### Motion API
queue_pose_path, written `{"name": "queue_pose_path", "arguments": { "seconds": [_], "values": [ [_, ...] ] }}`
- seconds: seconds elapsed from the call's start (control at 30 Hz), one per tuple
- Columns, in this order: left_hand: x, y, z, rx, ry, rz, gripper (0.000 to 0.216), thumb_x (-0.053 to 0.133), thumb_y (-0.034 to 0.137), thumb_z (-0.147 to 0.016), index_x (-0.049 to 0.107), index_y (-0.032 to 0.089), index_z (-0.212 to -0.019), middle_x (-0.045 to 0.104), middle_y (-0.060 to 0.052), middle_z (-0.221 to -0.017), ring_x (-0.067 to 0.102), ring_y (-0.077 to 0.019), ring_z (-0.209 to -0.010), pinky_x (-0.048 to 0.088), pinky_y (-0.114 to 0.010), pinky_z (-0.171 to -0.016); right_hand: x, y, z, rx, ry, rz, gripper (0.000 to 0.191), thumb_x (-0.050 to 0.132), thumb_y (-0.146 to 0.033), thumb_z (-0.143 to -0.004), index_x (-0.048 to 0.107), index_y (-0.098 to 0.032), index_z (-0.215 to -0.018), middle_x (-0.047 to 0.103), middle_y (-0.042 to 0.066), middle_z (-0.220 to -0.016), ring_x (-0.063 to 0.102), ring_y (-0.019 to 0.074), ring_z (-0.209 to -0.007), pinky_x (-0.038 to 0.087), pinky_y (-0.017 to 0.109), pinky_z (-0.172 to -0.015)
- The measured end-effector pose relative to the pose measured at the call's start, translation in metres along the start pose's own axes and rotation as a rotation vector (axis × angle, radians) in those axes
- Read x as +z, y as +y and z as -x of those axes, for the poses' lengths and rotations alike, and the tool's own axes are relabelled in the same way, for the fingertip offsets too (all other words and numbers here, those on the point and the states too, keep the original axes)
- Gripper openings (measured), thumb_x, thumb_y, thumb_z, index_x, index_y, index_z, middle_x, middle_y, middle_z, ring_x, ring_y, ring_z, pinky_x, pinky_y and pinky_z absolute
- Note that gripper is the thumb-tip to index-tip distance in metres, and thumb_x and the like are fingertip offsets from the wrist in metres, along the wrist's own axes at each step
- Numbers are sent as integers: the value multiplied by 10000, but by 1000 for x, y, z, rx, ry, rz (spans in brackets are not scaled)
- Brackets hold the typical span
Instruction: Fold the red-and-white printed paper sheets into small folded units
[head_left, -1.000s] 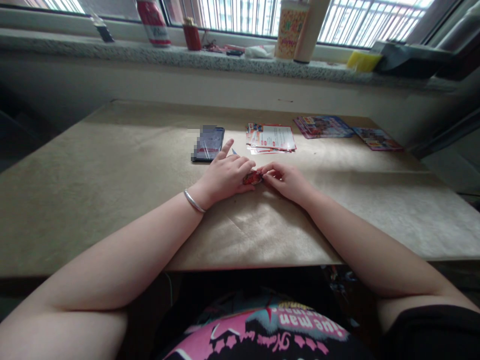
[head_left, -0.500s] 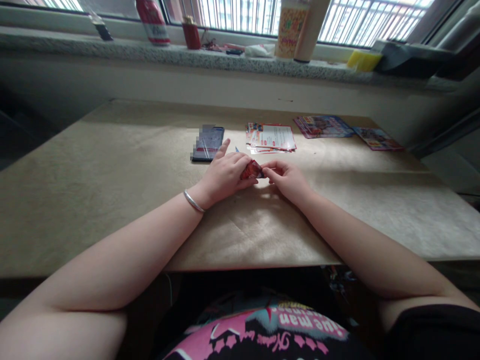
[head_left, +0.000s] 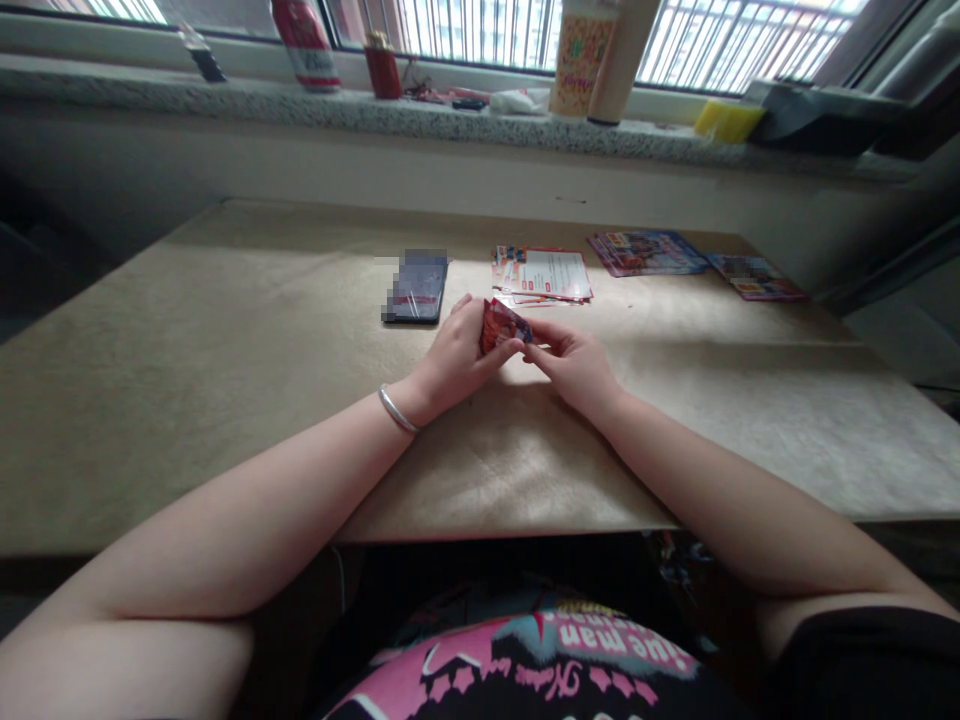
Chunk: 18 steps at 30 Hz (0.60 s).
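My left hand [head_left: 461, 350], with a silver bangle at the wrist, is closed around a red printed card [head_left: 501, 326], thumb in front and fingers behind. It is tilted up just above the table, and I cannot tell whether it is a single card or several. At its lower right edge, my right hand [head_left: 574, 362] pinches it between thumb and fingers. Just beyond the hands lies a loose pile of white and red cards [head_left: 553, 274]. A dark phone [head_left: 421, 288] rests flat to the left of that pile.
Colourful blue-purple printed cards or packets [head_left: 649, 252] lie at the back right, with more [head_left: 757, 277] farther right. On the windowsill [head_left: 255, 100] stand a red can [head_left: 306, 45], a red lighter-like object [head_left: 383, 68], a patterned cup [head_left: 579, 60] and a yellow item [head_left: 727, 121].
The red card has tipped up, and more of its printed face shows. My left hand has turned, its raised finger now folded in behind the card. My right hand keeps its pinch.
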<state>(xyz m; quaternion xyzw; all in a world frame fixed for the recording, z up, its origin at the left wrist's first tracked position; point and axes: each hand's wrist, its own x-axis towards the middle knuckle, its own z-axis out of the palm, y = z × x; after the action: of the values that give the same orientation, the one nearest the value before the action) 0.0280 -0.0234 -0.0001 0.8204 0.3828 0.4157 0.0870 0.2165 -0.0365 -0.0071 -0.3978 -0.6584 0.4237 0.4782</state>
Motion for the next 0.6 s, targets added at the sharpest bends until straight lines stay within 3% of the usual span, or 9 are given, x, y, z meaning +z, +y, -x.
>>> {"name": "queue_pose_path", "arguments": {
  "seconds": [0.2,0.43,0.6],
  "values": [
    [3,-2,3,42,2,130,355,391,440,-1000,450,202,-1256,610,-108,-1230,605,-228,-1113,358,-483,-1121,-6,-4,1,-190,76,247,316,604,-312,-873,722,-295,-1167,655,65,-1128,604,193,-1056,600,278,-711],
    [-4,-1,0,147,7,100,293,556,358,-939,474,215,-1181,673,-75,-1149,646,-202,-1064,210,-558,-1203,-16,-6,1,-306,10,348,308,571,-298,-916,706,-336,-1189,658,51,-1158,576,204,-1131,590,292,-754],
    [-5,-4,-1,181,15,78,316,617,367,-895,500,219,-1148,661,-81,-1164,631,-214,-1105,268,-527,-1190,-19,-6,0,-349,-32,361,292,614,-345,-902,713,-330,-1177,676,49,-1113,606,197,-1062,582,291,-728]
  ]
}}
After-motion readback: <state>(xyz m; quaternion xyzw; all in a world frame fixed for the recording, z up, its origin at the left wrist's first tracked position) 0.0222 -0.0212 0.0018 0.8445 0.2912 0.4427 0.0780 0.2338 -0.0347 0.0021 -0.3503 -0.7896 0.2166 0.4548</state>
